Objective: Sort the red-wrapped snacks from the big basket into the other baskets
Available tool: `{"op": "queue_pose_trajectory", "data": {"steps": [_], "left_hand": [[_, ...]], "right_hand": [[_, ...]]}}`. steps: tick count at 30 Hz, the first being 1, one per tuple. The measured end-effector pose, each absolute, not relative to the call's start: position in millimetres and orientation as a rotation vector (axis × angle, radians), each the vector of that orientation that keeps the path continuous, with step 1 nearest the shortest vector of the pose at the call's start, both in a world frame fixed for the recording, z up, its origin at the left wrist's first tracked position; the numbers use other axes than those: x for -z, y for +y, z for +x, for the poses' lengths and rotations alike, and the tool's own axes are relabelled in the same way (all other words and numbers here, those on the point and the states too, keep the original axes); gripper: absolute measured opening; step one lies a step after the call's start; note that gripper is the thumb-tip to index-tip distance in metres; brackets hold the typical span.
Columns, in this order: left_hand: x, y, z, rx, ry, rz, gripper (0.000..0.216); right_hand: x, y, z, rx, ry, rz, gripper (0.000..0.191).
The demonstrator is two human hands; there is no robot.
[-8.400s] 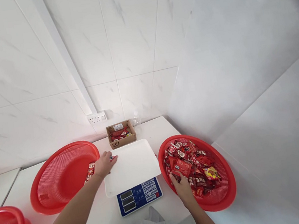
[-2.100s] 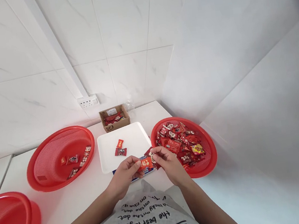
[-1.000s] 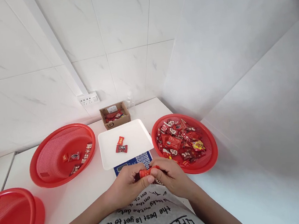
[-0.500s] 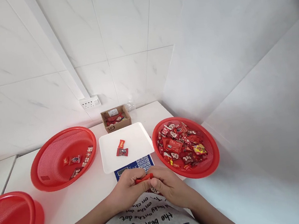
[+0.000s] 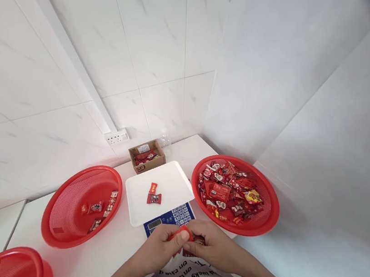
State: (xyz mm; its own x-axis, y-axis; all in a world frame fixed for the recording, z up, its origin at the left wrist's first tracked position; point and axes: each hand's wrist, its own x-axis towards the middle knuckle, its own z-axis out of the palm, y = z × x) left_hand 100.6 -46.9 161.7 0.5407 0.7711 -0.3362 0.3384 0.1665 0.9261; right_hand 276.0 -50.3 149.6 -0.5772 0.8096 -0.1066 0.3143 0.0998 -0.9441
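Observation:
Close to my shirt, my left hand [image 5: 164, 248] and my right hand [image 5: 211, 245] meet in front of the scale. Thumb and fingers of the left are closed on a bright red candy packet [image 5: 186, 232]. A darker red candy packet [image 5: 189, 252] with pale print is gripped in my right hand, partly hidden by the fingers. Just beyond my hands is a digital scale [image 5: 155, 224] with a blue keypad and a white tray [image 5: 140, 209]. Two small wrapped candies [image 5: 154, 198] lie on that tray, touching each other.
Right of the scale, a red basket [image 5: 273, 211] holds many red packets. A red basket [image 5: 58, 216] on the left contains several packets, and part of another red basket [image 5: 40, 273] shows nearer. Behind the scale are a cardboard box [image 5: 150, 164] of packets and a clear plastic item [image 5: 164, 139].
My fingers have shifted, showing more of the bright red packet and the darker one beside it. The whole view has tilted up slightly. The candies on the tray have not moved.

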Motion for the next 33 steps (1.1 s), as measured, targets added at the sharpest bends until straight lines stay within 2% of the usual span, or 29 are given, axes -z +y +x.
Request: {"op": "queue_pose_trajectory", "data": {"steps": [3,9,16,20,27,33], "left_hand": [[-161.2,-48.0,100.0,-0.280,1.049,1.424,0.053],[-151.1,-48.9,101.5,-0.418,1.061,1.469,0.044],[-141.8,-47.3,101.1,-0.442,0.972,1.405,0.048],[-141.6,-49.3,99.7,-0.374,1.023,1.414,0.052],[-136.8,-55.1,99.4,-0.422,1.207,1.502,0.043],[-127.4,-47.5,95.7,-0.557,1.416,1.367,0.046]], "right_hand": [[-148.3,-50.3,276.0,-1.416,-2.025,-1.125,0.028],[-142.3,-49.1,274.4,-1.378,-2.011,-1.177,0.028],[-142.8,-47.1,275.8,-1.428,-2.019,-1.189,0.028],[-139.6,-47.9,276.2,-1.480,-2.018,-1.215,0.021],[-135.9,-48.8,273.0,-1.495,-2.025,-1.215,0.007],[-132.4,-48.9,267.9,-1.571,-1.940,-1.220,0.008]]}}
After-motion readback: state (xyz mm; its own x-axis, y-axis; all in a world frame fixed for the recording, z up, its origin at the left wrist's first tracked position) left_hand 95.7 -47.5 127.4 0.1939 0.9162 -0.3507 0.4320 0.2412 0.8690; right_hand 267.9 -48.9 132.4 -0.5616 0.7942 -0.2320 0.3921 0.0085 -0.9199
